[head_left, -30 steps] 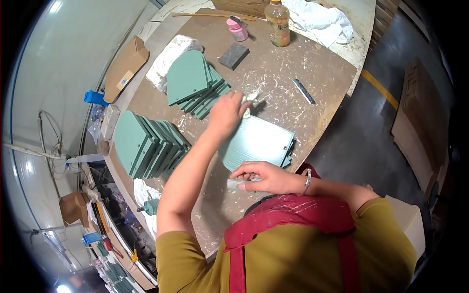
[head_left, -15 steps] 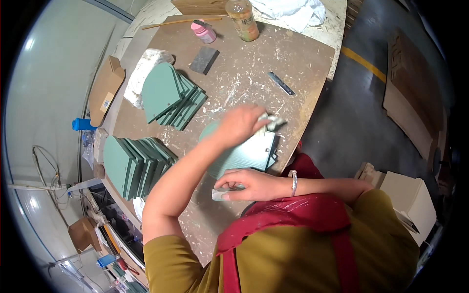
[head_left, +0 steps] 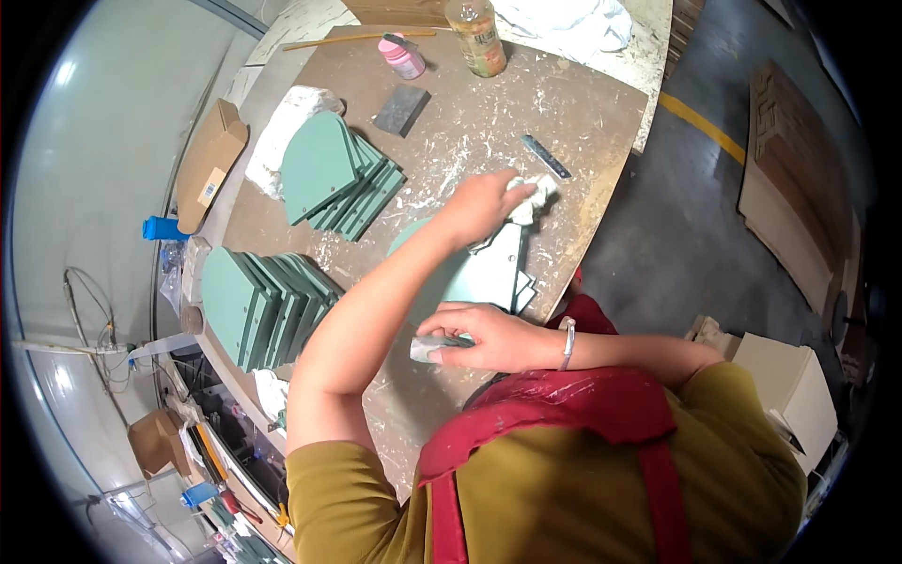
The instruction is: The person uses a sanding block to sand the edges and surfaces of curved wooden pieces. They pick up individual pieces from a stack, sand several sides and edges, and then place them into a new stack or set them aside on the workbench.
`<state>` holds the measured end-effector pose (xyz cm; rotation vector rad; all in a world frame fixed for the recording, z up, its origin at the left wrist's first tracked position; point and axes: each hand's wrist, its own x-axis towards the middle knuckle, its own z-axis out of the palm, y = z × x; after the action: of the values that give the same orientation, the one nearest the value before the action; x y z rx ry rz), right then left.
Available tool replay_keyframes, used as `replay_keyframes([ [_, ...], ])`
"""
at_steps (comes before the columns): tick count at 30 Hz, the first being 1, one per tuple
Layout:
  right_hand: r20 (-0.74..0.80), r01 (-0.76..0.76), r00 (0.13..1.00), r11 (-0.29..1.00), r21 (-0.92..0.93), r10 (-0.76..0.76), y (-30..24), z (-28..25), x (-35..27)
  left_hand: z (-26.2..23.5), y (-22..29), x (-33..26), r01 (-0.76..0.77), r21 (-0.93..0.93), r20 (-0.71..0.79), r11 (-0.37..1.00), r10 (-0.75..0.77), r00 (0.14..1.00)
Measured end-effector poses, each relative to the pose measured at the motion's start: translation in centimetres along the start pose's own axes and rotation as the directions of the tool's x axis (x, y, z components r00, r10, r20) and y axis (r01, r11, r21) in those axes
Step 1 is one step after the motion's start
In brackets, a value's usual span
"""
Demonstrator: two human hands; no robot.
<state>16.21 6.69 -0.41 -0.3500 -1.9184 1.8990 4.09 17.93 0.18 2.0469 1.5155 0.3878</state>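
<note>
The left hand (head_left: 485, 203), a little above the middle of the frame, had its fingers bent and closed on a crumpled white cloth (head_left: 534, 199). Below it lay the green panel (head_left: 490, 271), flat on the desk (head_left: 597, 117), its rounded end toward the left and its straight edge toward the right. The cloth was at the panel's upper right corner; whether it touched the surface there, I could not tell. Corners of other pieces showed from under the panel's right edge.

The right hand (head_left: 496, 340) was just beside the panel's lower edge, its fingers curled, pinching a small grey pad (head_left: 429, 350) between thumb and fingers. Its knuckles overlapped the panel in view; contact could not be made out.

Left of the panel, well apart from the right hand, stood one green stack (head_left: 230, 301); another stack (head_left: 318, 164) lay farther up. A dark cutter (head_left: 546, 157) lay near the cloth, above it in the frame, and a grey block (head_left: 402, 111) rested toward the upper middle.
</note>
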Motion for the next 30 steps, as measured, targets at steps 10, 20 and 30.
replay_keyframes([
  [10,0.070,-0.042,0.997,0.999,-0.005,0.042,-0.2,0.1,-0.3,-1.4,-2.9,-1.7,0.018,0.244,-0.037,0.970,-0.010,0.999],
  [20,0.051,-0.042,0.998,0.998,-0.046,0.045,-0.1,0.2,-0.5,0.0,1.7,-5.5,-0.639,0.294,0.177,0.710,0.617,0.767],
  [30,0.021,-0.055,0.998,0.998,-0.013,0.055,-0.2,0.8,-0.1,0.9,-0.6,-0.3,-0.231,0.097,-0.013,0.968,0.233,0.972],
])
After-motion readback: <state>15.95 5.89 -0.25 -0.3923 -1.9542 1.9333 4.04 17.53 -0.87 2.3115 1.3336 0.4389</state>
